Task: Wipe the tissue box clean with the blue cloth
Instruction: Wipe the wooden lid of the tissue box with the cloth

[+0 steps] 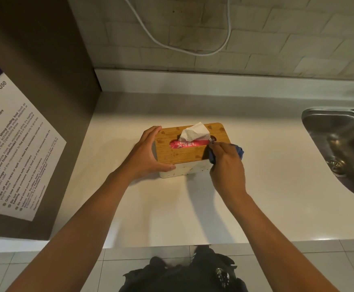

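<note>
In the middle of the frame our left hand [151, 153] grips the left end of the tissue box [189, 149] on the counter [266, 186]. Our right hand [224, 163] holds the blue cloth [238, 152] bunched against its wooden lid. A white tissue [196, 132] sticks out of the slot. At the right edge is a sink [327, 131]; a notice [14, 148] hangs at the left.

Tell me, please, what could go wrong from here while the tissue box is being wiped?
The blue cloth, gripped by the right hand, works right beside the slot in the wooden lid, so it could snag or dampen the white tissue sticking out.

The left hand steadies only the left end of the tissue box; a firm stroke might slide it across the smooth counter or lift the lid.
</note>
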Demonstrator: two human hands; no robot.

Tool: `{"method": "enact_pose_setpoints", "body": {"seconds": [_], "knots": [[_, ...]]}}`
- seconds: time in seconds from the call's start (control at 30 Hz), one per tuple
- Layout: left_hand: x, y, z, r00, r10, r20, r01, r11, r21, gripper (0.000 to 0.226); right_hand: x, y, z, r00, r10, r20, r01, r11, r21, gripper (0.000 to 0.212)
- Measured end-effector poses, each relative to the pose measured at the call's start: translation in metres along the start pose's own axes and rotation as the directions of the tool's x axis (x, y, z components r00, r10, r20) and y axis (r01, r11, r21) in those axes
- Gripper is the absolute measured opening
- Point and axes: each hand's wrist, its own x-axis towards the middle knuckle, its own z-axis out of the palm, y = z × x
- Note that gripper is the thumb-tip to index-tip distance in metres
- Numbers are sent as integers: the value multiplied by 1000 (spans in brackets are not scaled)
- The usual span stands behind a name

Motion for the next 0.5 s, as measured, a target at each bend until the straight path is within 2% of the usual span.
{"method": "enact_pose_setpoints", "body": {"seconds": [0.17, 0.33, 0.4, 0.5], "knots": [[0, -4, 3, 1000, -4, -5, 4, 1000, -25, 124, -22, 10, -6, 992, -107, 71, 107, 994, 9, 37], [1, -7, 5, 1000, -3, -7, 3, 999, -33, 126, 1, 15, -3, 1000, 25, 18, -26, 999, 22, 24], [1, -6, 4, 1000, 4, -10, -4, 1000, -20, 127, 4, 2, 4, 1000, 5, 1, -5, 1000, 18, 23], [1, -7, 4, 1000, 9, -15, -9, 1000, -20, 127, -10, -9, 6, 995, -87, 48, 86, 996, 21, 31]]}}
